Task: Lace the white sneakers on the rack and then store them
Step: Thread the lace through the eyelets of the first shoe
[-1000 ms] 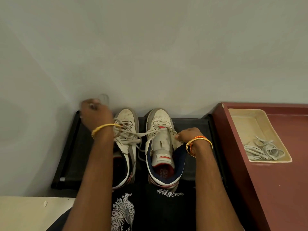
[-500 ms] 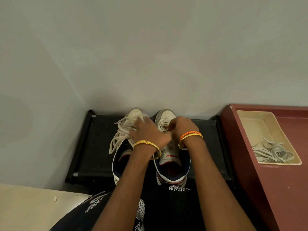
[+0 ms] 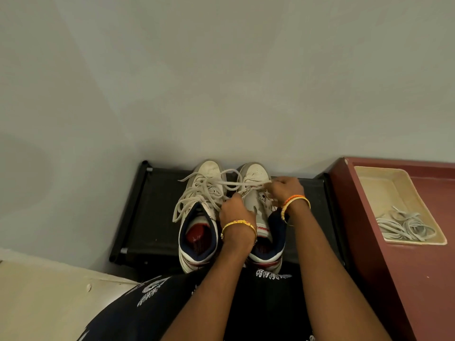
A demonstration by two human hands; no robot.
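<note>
Head view: hands [image 3: 261, 200] hide the right sneaker's [image 3: 258, 183] eyelets.

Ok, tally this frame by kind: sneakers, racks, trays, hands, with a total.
White sneakers: 2, left one, right one
Black rack: 1
Beige tray holding spare laces: 1
Hands: 2, left, right
Total: 6
</note>
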